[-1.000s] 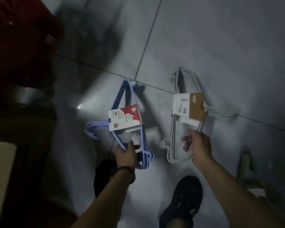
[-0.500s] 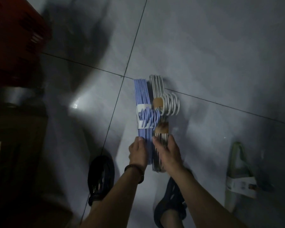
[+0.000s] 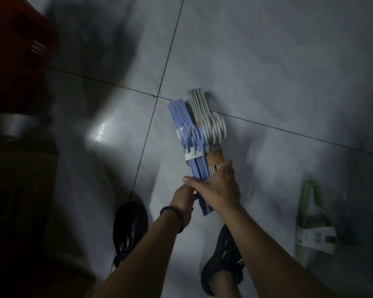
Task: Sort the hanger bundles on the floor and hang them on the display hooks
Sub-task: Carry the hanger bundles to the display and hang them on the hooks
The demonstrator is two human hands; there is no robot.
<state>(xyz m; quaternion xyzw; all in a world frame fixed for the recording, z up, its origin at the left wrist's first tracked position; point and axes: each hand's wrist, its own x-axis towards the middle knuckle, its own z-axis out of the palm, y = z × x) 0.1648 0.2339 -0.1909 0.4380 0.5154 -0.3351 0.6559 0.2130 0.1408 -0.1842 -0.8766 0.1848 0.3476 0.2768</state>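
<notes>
Standing on edge, side by side and touching, the blue hanger bundle (image 3: 193, 155) and the white hanger bundle (image 3: 199, 106) are held up over the middle of the floor (image 3: 267, 61), near where two dark grout lines cross. The right hand (image 3: 219, 187) clamps both near their lower ends. Its thumb lies across the blue one and its fingers (image 3: 228, 166) curl round the white one. The left hand (image 3: 182, 198), with a dark bracelet (image 3: 174, 216) at the wrist, sits just below and partly under the right. It closes on the blue bundle's lower end, its fingertips hidden.

A green hanger bundle (image 3: 310, 218) with a white label lies flat toward the floor's right edge, well apart. Two dark shoes (image 3: 130, 229) stand near the bottom edge.

The floor is large, glossy pale-grey tile, dimly lit, with one bright glare patch left of the bundles. A red crate (image 3: 19, 50) sits at the top left corner.

A second ago the two bundles lay flat and apart on the tiles. Half a second ago each hand held its own bundle, side by side. Now the right has crossed over the left.
</notes>
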